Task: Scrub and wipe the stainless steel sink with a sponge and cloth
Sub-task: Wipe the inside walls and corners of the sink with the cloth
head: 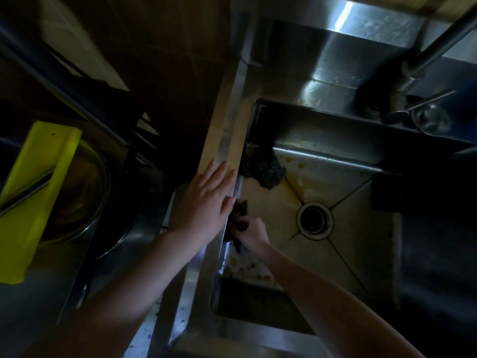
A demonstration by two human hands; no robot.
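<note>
The stainless steel sink (361,241) fills the right half of the view, with a round drain (314,220) in its stained floor. My right hand (251,235) is down inside the basin against the left wall, shut on a dark sponge (238,210). On the sink's left rim lies my left hand (206,200), flat with fingers spread and holding nothing. A dark, rough scouring pad or cloth (263,167) is bunched in the basin's far left corner.
The faucet (418,65) reaches in from the top right, with a clear glass (431,120) beside its base. A bright yellow-green tool (33,197) lies over a metal bowl (85,200) on the dark counter at left. The scene is dim.
</note>
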